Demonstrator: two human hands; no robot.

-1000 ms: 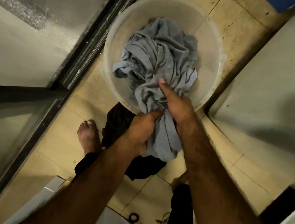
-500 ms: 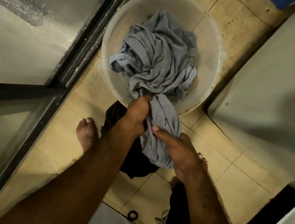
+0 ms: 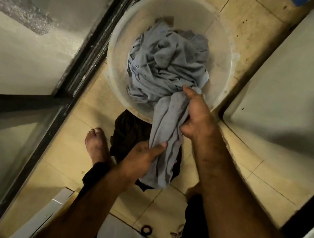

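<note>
Head view, looking steeply down: a grey cloth lies bunched inside a pale round basin on the tiled floor, with one twisted length drawn out over the basin's near rim toward the person. The right hand has its fingers curled round that length just at the near rim, thumb pointing to the far side. The left hand grips the same length lower down, nearer the person, so the cloth runs taut between the two hands with the right one farther and to the right. The loose end hangs below the left hand, over a dark garment heaped on the floor against the basin. Risks noted: if the cloth is wet, which the dim and slightly blurred picture does not settle, wringing it outside the rim would shed water onto the tiles beside the bare foot, a slipping hazard. A hard pull toward the person could drag or tip the light basin, since the bulk of the cloth sits in it. The hanging end may also brush the dark garment and pick up dirt or dye. A small black ring lies on the near floor, underfoot if the person steps back.
</note>
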